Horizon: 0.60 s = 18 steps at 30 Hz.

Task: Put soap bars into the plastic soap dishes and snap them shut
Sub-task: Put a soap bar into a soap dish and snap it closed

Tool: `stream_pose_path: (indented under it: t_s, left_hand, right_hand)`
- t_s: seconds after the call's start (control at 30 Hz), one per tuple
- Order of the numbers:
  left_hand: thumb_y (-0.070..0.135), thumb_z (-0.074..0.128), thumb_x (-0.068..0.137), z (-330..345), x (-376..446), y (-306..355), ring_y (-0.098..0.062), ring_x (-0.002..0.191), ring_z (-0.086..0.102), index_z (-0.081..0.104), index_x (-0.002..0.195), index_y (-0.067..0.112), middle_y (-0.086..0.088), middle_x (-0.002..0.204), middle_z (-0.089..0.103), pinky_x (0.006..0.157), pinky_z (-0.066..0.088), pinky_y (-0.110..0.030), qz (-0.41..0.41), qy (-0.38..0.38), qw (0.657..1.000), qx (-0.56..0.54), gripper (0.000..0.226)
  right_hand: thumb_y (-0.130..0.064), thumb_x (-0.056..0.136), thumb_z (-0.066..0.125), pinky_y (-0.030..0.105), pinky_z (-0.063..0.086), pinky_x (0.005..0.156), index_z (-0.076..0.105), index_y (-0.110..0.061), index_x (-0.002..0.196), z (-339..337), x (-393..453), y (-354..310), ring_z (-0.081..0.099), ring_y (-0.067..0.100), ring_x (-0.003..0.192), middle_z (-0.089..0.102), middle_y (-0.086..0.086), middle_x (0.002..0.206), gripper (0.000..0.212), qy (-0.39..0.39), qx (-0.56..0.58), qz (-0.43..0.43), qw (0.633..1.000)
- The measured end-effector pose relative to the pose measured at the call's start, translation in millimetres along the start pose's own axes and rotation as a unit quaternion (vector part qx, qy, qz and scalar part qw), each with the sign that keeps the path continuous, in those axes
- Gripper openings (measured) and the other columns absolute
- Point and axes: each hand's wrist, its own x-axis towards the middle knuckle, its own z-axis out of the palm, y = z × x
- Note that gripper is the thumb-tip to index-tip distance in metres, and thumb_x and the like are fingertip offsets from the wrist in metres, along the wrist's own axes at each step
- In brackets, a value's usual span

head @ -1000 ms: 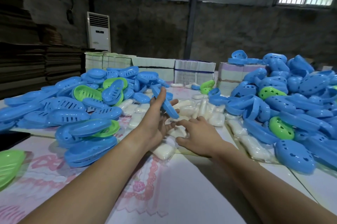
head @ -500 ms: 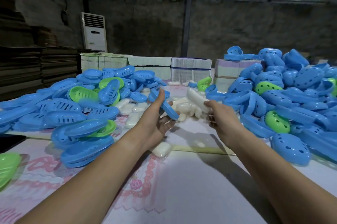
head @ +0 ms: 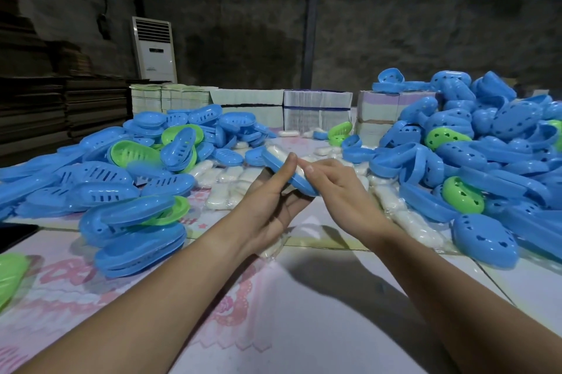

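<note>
My left hand (head: 270, 200) grips a blue soap dish half (head: 299, 182) tilted on its edge above the table's middle. A white wrapped soap bar (head: 278, 152) lies inside that half. My right hand (head: 337, 188) rests against the dish's near end, its fingertips touching the soap and the rim beside my left thumb. More wrapped soap bars (head: 225, 179) lie loose on the table behind my hands.
A heap of blue and green slotted dish halves (head: 127, 167) fills the left side. A bigger heap of blue and green halves (head: 486, 148) fills the right. Stacked cartons (head: 317, 109) line the far edge. The patterned table cover (head: 273, 313) lies near me.
My right hand picked a soap bar off the table, carried it left and set it into the blue half held by my left hand. Both hands now meet at the dish.
</note>
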Motion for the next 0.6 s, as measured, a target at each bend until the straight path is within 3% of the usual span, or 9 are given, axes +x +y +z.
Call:
stream_pose_path:
  t_s: [0.07, 0.2, 0.23, 0.3, 0.37, 0.47, 0.6]
  left_hand:
    - [0.032, 0.072, 0.08, -0.2, -0.9, -0.8, -0.027, 0.105, 0.073, 0.045, 0.142, 0.002, -0.017, 0.111, 0.074, 0.089, 0.061, -0.037, 0.009, 0.0, 1.0, 0.011, 0.075]
    - [0.034, 0.073, 0.078, -1.6, 0.7, 1.2, -0.03, 0.109, 0.072, 0.046, 0.142, 0.0, -0.02, 0.118, 0.073, 0.086, 0.061, -0.036, 0.011, 0.002, 1.0, 0.002, 0.077]
    - [0.035, 0.073, 0.077, -1.8, 1.6, 1.8, -0.031, 0.109, 0.072, 0.047, 0.143, 0.0, -0.02, 0.12, 0.072, 0.085, 0.062, -0.037, 0.004, 0.007, 1.0, -0.009, 0.079]
    - [0.038, 0.075, 0.072, -0.5, 4.5, 3.0, -0.033, 0.109, 0.072, 0.048, 0.144, 0.004, -0.018, 0.121, 0.072, 0.082, 0.062, -0.038, -0.017, 0.014, 0.999, -0.028, 0.084]
    - [0.039, 0.078, 0.068, -1.2, 5.9, 2.6, -0.036, 0.111, 0.071, 0.046, 0.147, 0.008, -0.02, 0.126, 0.069, 0.078, 0.063, -0.039, -0.037, 0.017, 0.998, -0.042, 0.091]
    - [0.041, 0.079, 0.065, -1.2, 8.1, -1.6, -0.036, 0.112, 0.07, 0.044, 0.148, 0.009, -0.024, 0.131, 0.065, 0.076, 0.063, -0.037, -0.057, 0.023, 0.997, -0.05, 0.096]
    - [0.041, 0.074, 0.071, -4.4, 9.9, -6.9, -0.034, 0.108, 0.072, 0.049, 0.146, 0.01, -0.02, 0.129, 0.068, 0.073, 0.063, -0.035, -0.049, 0.034, 0.998, -0.017, 0.085]
  right_hand:
    - [-0.043, 0.102, 0.044, 0.04, 0.032, 0.111, 0.072, -0.032, 0.114, -2.9, 2.0, 1.7, 0.044, 0.021, 0.122, 0.054, -0.006, 0.111, 0.032, 0.005, -0.002, 0.007, 1.0]
    - [-0.042, 0.101, 0.048, 0.015, 0.034, 0.098, 0.065, -0.029, 0.131, -14.7, 7.1, 2.8, 0.045, 0.011, 0.122, 0.053, -0.006, 0.121, 0.037, -0.027, -0.024, 0.004, 0.999]
    - [-0.044, 0.1, 0.048, 0.017, 0.035, 0.097, 0.062, -0.03, 0.134, -22.2, 11.3, 3.8, 0.047, 0.01, 0.12, 0.054, -0.008, 0.126, 0.039, -0.02, -0.041, 0.009, 0.999]
    - [-0.044, 0.099, 0.051, 0.033, 0.042, 0.1, 0.057, -0.029, 0.138, -43.0, 19.7, 9.5, 0.05, 0.014, 0.118, 0.055, -0.008, 0.13, 0.042, 0.021, -0.087, 0.05, 0.995]
    - [-0.04, 0.096, 0.052, 0.045, 0.041, 0.104, 0.049, -0.031, 0.143, -65.3, 22.1, 23.1, 0.047, 0.027, 0.124, 0.053, 0.001, 0.137, 0.048, 0.043, -0.247, 0.12, 0.961]
    - [-0.034, 0.093, 0.049, 0.05, 0.033, 0.106, 0.04, -0.031, 0.146, -91.5, 9.2, 49.8, 0.033, 0.035, 0.135, 0.042, 0.006, 0.146, 0.054, 0.026, -0.425, 0.235, 0.874]
    - [-0.028, 0.09, 0.053, 0.047, 0.038, 0.099, 0.049, -0.025, 0.133, -99.1, 5.1, 69.9, 0.042, 0.035, 0.128, 0.048, 0.008, 0.139, 0.043, 0.023, -0.441, 0.281, 0.852]
